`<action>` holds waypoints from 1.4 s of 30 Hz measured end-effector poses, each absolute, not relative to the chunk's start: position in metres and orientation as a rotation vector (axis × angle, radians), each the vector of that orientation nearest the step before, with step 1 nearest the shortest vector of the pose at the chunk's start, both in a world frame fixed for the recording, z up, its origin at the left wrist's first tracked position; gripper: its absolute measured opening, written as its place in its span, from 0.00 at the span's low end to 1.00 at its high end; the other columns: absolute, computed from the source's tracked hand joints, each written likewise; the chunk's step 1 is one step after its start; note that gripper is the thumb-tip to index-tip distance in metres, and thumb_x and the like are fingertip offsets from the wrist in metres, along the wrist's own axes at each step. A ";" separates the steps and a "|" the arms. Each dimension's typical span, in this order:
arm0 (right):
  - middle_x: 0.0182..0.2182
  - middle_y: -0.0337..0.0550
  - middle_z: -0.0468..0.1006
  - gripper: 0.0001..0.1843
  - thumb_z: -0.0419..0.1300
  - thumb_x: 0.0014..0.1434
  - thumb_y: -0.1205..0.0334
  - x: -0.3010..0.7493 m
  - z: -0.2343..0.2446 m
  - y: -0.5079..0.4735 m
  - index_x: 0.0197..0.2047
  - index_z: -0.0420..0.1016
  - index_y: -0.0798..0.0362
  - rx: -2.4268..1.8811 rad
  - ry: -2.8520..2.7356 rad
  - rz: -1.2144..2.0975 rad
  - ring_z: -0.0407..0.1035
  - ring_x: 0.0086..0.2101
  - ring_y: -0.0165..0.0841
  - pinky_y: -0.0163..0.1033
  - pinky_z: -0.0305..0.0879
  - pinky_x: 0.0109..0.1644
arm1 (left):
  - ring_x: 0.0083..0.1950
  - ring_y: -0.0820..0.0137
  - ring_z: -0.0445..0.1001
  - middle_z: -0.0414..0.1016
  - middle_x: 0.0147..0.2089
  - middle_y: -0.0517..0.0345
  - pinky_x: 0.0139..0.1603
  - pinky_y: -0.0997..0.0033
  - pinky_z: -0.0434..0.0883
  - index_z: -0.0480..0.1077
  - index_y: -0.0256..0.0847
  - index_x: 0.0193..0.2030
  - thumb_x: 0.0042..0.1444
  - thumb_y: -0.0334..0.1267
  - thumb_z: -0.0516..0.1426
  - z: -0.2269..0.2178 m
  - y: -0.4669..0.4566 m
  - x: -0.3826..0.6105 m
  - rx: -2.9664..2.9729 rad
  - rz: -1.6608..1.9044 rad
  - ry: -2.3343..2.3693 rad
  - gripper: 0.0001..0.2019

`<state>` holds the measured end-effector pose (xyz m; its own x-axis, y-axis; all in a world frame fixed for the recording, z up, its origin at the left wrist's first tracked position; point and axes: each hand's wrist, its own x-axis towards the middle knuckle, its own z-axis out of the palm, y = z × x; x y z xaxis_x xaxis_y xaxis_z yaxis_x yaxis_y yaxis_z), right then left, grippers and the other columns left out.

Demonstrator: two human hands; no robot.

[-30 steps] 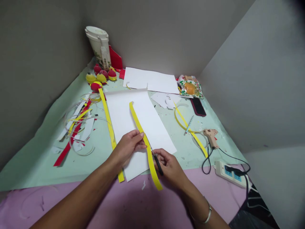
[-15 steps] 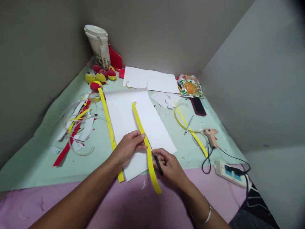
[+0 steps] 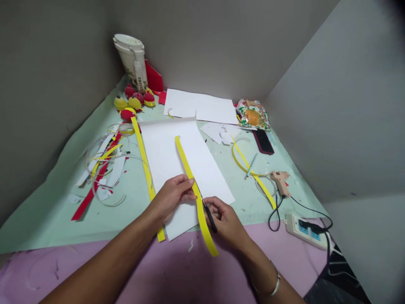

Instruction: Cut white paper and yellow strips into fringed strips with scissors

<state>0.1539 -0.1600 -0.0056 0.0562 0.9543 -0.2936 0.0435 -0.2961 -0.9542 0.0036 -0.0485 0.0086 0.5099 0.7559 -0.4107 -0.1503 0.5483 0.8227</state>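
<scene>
A long yellow paper strip (image 3: 185,159) runs over a white sheet (image 3: 167,156) toward me. My left hand (image 3: 172,196) pinches the strip near its middle, fingers closed on it. My right hand (image 3: 226,221) grips small black-handled scissors (image 3: 207,211), whose blades meet the strip just right of my left fingertips. The strip's near end hangs over the purple surface (image 3: 152,270).
A second yellow strip (image 3: 144,162) lies left of the sheet, with red and white scraps (image 3: 101,169) beyond. At the back stand a cup (image 3: 131,63) and small red and yellow balls (image 3: 134,101). To the right are a phone (image 3: 262,141), a glue gun (image 3: 281,180) and a power strip (image 3: 305,230).
The yellow strip has shifted slightly between my hands, its far end moving a little right. Both hands stay in nearly the same place.
</scene>
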 end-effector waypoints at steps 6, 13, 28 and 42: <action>0.21 0.28 0.58 0.14 0.65 0.55 0.58 0.153 -0.005 -0.160 0.44 0.74 0.52 -1.488 -1.031 1.373 0.54 0.21 0.25 0.31 0.51 0.25 | 0.28 0.76 0.71 0.72 0.28 0.59 0.32 0.76 0.73 0.71 0.36 0.30 0.54 0.40 0.63 0.007 -0.049 0.004 0.821 0.609 0.870 0.09; 0.21 0.28 0.58 0.15 0.65 0.57 0.54 0.152 -0.011 -0.162 0.45 0.75 0.51 -1.475 -0.983 1.385 0.53 0.19 0.23 0.30 0.53 0.22 | 0.28 0.77 0.71 0.71 0.28 0.60 0.33 0.77 0.74 0.70 0.36 0.30 0.53 0.40 0.63 0.007 -0.049 0.005 0.817 0.609 0.871 0.10; 0.23 0.28 0.66 0.27 0.74 0.44 0.56 0.143 -0.001 -0.158 0.45 0.69 0.52 -1.410 -0.781 1.469 0.60 0.23 0.24 0.31 0.57 0.27 | 0.26 0.73 0.71 0.73 0.26 0.61 0.31 0.72 0.70 0.72 0.39 0.31 0.50 0.44 0.64 0.010 -0.054 0.007 1.002 0.638 0.939 0.11; 0.20 0.26 0.57 0.18 0.68 0.45 0.67 0.128 -0.014 -0.184 0.41 0.72 0.52 -1.551 -0.945 1.449 0.52 0.22 0.24 0.30 0.48 0.25 | 0.36 0.66 0.78 0.80 0.35 0.49 0.46 0.63 0.72 0.76 0.33 0.37 0.48 0.37 0.65 0.019 0.017 -0.003 0.951 0.934 1.030 0.10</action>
<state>0.1277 -0.1838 -0.0143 0.0668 0.9125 -0.4035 0.0017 -0.4045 -0.9145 -0.0030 0.0174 0.0192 0.2416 0.9352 -0.2591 -0.1668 0.3030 0.9383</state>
